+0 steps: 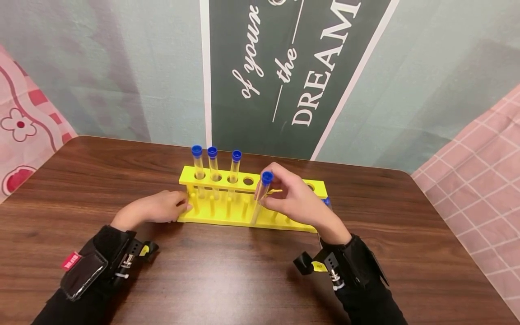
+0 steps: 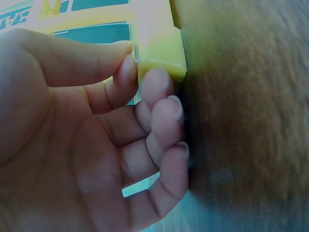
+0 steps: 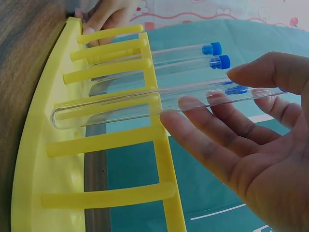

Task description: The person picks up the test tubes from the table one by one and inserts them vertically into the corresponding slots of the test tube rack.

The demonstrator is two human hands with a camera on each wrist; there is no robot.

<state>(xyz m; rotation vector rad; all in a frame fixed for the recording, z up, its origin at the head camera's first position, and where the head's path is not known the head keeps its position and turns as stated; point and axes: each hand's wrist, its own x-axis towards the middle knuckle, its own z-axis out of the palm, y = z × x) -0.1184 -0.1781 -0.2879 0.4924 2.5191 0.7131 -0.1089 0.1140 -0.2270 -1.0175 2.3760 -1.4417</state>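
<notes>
A yellow test tube rack (image 1: 227, 219) stands on the table. My left hand (image 1: 165, 206) grips its left end; in the left wrist view, thumb and forefinger (image 2: 126, 70) pinch at the end post and the other fingers curl against the base. My right hand (image 1: 294, 196) holds a clear test tube (image 3: 108, 110) with a blue cap (image 1: 266, 177) between thumb and fingers. This tube stands slightly tilted in front of the rack, its round bottom near the base. Three blue-capped tubes (image 1: 234, 170) stand in holes on the rack's left side.
Another blue cap (image 1: 327, 201) shows at the rack's right end, partly hidden. Yellow pegs (image 3: 108, 195) rise from the base. Brown wooden table (image 1: 227, 275) extends in front. Behind hangs a cloth with white lettering (image 1: 325, 67); pink cloths (image 1: 487, 203) flank the table.
</notes>
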